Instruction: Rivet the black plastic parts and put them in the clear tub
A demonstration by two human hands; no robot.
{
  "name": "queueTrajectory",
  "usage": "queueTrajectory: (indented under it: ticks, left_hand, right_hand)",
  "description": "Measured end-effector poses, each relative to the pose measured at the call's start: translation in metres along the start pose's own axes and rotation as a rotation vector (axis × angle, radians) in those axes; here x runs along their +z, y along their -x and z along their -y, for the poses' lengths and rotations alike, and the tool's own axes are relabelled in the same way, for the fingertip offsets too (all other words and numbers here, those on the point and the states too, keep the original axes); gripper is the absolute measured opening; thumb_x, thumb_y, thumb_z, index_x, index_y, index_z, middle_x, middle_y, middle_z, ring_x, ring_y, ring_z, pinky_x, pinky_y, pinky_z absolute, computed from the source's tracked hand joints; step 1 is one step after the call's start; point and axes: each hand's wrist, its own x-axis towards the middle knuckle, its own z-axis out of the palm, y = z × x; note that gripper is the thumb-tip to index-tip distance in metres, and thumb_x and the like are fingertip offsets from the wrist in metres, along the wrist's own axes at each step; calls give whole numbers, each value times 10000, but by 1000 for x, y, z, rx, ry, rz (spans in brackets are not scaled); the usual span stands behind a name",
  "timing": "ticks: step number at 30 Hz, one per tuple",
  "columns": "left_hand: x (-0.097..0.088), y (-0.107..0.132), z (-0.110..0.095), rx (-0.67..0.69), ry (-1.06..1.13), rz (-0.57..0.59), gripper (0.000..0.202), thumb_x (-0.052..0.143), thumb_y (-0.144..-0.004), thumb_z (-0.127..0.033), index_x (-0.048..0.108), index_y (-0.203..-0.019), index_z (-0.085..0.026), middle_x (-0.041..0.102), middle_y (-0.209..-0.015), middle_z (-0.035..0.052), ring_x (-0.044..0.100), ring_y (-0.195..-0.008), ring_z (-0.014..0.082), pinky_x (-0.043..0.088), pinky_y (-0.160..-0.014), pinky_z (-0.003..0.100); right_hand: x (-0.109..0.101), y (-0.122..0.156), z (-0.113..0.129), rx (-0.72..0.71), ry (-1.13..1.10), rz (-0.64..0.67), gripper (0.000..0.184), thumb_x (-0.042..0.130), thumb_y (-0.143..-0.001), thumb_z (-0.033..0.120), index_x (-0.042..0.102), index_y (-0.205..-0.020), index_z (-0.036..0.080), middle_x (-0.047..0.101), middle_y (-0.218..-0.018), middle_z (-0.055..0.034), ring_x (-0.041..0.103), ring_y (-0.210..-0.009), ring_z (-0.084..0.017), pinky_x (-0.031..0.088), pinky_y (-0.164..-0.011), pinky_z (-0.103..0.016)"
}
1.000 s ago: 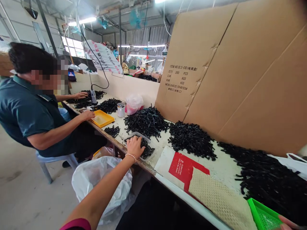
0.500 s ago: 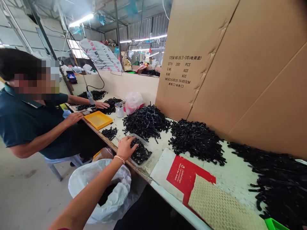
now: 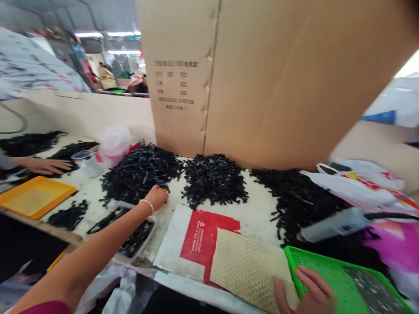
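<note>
My left hand [image 3: 157, 198], with a beaded bracelet at the wrist, is at the right edge of a heap of black strips [image 3: 137, 172]. Its fingers are curled in, and whatever they hold is hidden. Under that forearm is a clear plastic container [image 3: 149, 237] with black pieces inside. At the lower right, my right hand [image 3: 309, 292] is slightly blurred, thumb and fingers apart. It hovers or rests by the left rim of a green tray [image 3: 340, 283] holding small dark metallic bits; contact cannot be made out. A beige textured pad [image 3: 250, 264] lies beside it.
More black piles [image 3: 214, 179] line the table before a tall cardboard sheet [image 3: 262, 87]. A grey handheld tool [image 3: 337, 224] with a cable lies at right. At left are a yellow tray [image 3: 39, 196], a white cup [image 3: 88, 163] and a co-worker's hand [image 3: 49, 165].
The view has swung right. My left hand has left the clear container for the edge of the black heap. My right hand, the whole green tray and the grey tool have come into view.
</note>
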Motion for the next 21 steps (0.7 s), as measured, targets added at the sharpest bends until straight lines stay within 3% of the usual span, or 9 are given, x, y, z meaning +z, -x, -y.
queueTrajectory:
  ticks: [3, 7, 10, 12, 14, 17, 19, 21]
  left_hand:
    - [6, 0, 11, 59, 16, -19, 257, 451, -724, -24, 590, -557, -163, 666, -724, 136, 632, -793, 250, 371, -838, 387]
    - [13, 3, 22, 82, 76, -90, 200, 449, -753, -130, 556, -596, -193, 676, -760, 123, 619, -808, 255, 372, -851, 390]
    - [8, 4, 25, -16, 255, -159, 130, 445, -785, -246, 552, -719, -214, 688, -827, 96, 623, -833, 254, 397, -852, 376]
    - [-3, 5, 24, -141, 523, -202, 146, 440, -808, -346, 518, -794, -224, 687, -832, 69, 623, -795, 228, 435, -803, 337]
    - [-19, 8, 18, -249, 816, -264, 238, 446, -813, -463, 485, -808, -228, 665, -772, 35, 599, -736, 196, 459, -738, 294]
    - [-42, 21, -1, -298, 1138, -350, 347, 526, -760, -566, 505, -796, -222, 577, -670, -15, 541, -671, 161, 462, -675, 262]
    - [-48, 36, -23, -320, 1342, -293, 387, 608, -709, -573, 542, -841, -215, 530, -644, -35, 503, -607, 138, 443, -592, 244]
    - [-44, 52, -53, -373, 1536, -139, 437, 665, -677, -560, 568, -923, -212, 505, -635, -50, 438, -528, 103, 364, -490, 209]
  right_hand:
    - [17, -29, 7, -73, 18, 101, 332, 592, -841, 383, 521, -1124, 225, 523, -1089, -114, 518, -1034, -294, 423, -887, -508]
    - [68, -91, -14, -97, 44, 349, 345, 507, -879, 368, 510, -1178, 195, 516, -1147, -122, 492, -1111, -268, 397, -972, -468]
    - [105, -133, -45, 30, 271, 566, 363, 491, -868, 306, 528, -1184, 130, 534, -1154, -145, 522, -1081, -240, 438, -947, -377]
    - [117, -153, -62, 81, 446, 680, 365, 469, -870, 239, 541, -1205, 112, 545, -1179, -152, 533, -1083, -236, 427, -959, -356]
    - [116, -164, -76, 101, 543, 743, 361, 450, -848, 138, 585, -1183, 123, 571, -1169, -151, 553, -1058, -248, 428, -941, -367]
    - [100, -163, -87, 127, 648, 844, 387, 434, -771, 1, 686, -1026, 147, 628, -1069, -154, 582, -991, -278, 461, -827, -377]
    - [87, -156, -90, 122, 698, 930, 388, 432, -741, -42, 720, -896, 167, 655, -998, -140, 592, -968, -278, 466, -765, -349]
    - [79, -149, -90, 98, 721, 996, 394, 435, -741, -54, 726, -855, 186, 664, -994, -118, 603, -959, -255, 461, -746, -318]
